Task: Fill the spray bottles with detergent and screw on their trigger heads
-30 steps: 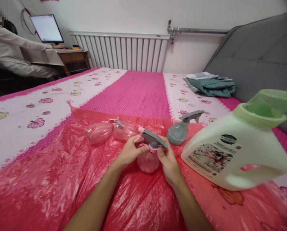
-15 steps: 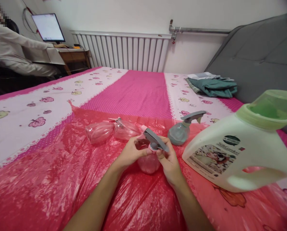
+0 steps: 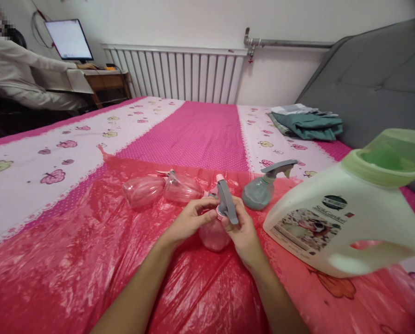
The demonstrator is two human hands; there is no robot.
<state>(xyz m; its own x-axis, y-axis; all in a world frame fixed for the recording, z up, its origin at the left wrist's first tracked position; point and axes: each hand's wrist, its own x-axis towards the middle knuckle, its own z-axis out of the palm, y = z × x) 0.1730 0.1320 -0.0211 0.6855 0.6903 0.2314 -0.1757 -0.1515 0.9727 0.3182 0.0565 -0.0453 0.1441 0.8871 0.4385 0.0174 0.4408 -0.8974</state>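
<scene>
A small clear pinkish spray bottle (image 3: 214,236) stands upright on red plastic film (image 3: 124,278), its grey and pink spray head (image 3: 226,202) on the neck. My left hand (image 3: 195,215) closes round the neck from the left, thumb against the collar. From the right, my right hand (image 3: 241,222) grips the collar below the grey trigger. Just right of my hands stands a second spray bottle (image 3: 258,191) with bluish-grey liquid and a grey head. Two clear bottles (image 3: 144,191) (image 3: 182,188) lie on their sides to the left.
A large white detergent jug (image 3: 335,232) with a green cap stands close on the right. Folded clothes (image 3: 308,123) lie near the grey headboard (image 3: 374,79). A person (image 3: 15,69) sits by a monitor (image 3: 69,39) at the back left.
The spray head has turned on the bottle, its pink nozzle swinging from the left to point away from me. Both hands have stayed around the neck.
</scene>
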